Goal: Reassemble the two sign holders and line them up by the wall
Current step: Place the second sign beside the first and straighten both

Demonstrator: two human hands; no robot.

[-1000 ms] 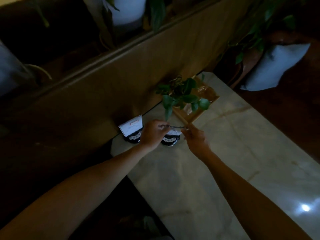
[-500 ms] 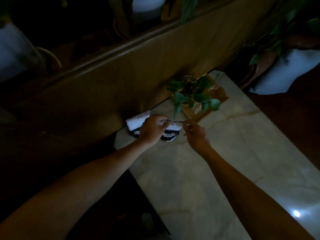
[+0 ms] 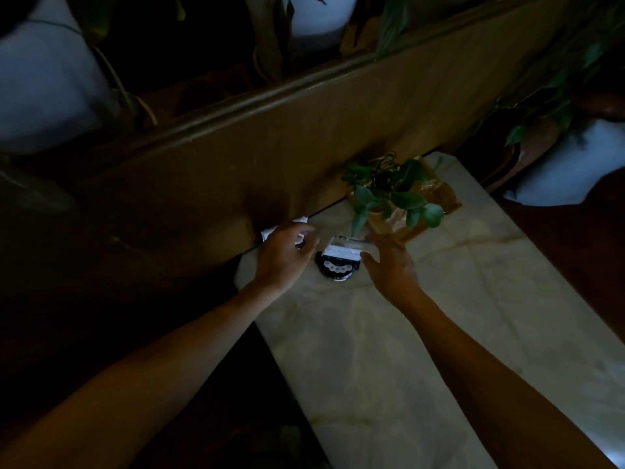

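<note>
Two sign holders stand on the pale marble table [image 3: 439,333] close to the brown wall panel [image 3: 287,147]. The right sign holder [image 3: 338,264] has a round black base with white dots and a clear upright card plate. The left sign holder [image 3: 270,231] shows only a white card corner, since my left hand [image 3: 285,255] covers the rest. My left hand hovers over it with fingers spread, and I cannot tell if it touches. My right hand [image 3: 389,265] is open just right of the right holder, fingertips near the card plate's edge.
A small potted plant with green leaves [image 3: 395,194] sits on a wooden tray [image 3: 446,204] right behind the holders, by the wall. White planters stand on the ledge above the wall panel. The table's left edge drops off beside my left wrist.
Both hands had been pinching the right holder's card plate from either side; now they have let go and spread apart, the left hand shifting over the left holder.
</note>
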